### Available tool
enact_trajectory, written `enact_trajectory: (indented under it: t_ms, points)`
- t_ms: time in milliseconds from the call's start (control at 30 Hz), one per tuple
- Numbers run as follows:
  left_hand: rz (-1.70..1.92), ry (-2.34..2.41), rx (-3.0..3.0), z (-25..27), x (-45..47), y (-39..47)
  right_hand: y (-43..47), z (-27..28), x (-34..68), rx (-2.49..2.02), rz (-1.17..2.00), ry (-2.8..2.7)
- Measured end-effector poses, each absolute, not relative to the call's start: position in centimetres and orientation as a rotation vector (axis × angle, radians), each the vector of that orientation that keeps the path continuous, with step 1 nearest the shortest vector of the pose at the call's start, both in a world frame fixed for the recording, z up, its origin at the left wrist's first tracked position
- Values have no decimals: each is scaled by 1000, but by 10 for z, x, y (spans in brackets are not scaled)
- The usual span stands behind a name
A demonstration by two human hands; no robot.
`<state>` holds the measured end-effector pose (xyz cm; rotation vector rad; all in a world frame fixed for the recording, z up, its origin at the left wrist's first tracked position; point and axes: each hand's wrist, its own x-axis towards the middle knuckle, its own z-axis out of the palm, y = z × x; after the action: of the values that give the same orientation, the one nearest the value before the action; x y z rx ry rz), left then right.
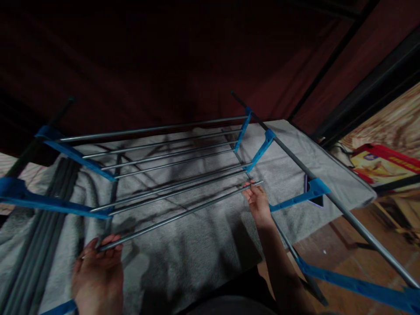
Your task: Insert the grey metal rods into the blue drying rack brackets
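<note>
A thin grey metal rod [180,215] spans the space between my two hands, low over a grey blanket. My left hand [100,269] is palm up, fingers curled round its near left end. Its other end lies between the fingers of my right hand [257,202], with the tip poking out beyond them. Both hands are inside a rack frame of blue plastic brackets and grey poles. The rod lies between a left bracket [59,204] and a right bracket [295,200], not seated in either. Several crossbars [177,152] join the brackets farther back.
Several loose grey tubes [54,227] lie side by side at the left. The blanket [203,245] covers the surface beneath the rack. A dark flat device [315,201] rests behind the right pole [354,223]. A red and yellow box [383,164] stands far right, near the tiled floor.
</note>
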<state>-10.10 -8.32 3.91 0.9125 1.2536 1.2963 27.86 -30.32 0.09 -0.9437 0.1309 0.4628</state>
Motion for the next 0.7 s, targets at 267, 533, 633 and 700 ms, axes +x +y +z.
enact_trajectory:
  t_ms: [267, 533, 633, 700]
  points:
    - [1354, 1235, 686, 59, -92, -91, -309, -12, 277, -1015, 367, 157]
    - [1418, 1185, 707, 66, -97, -91, -314, -24, 285, -1051, 383, 180]
    - [1458, 1142, 730, 74, -95, -93, -317, -28, 285, -1043, 404, 160]
    - [1473, 1113, 758, 80, -93, -95, -319, -31, 285, -1031, 416, 141]
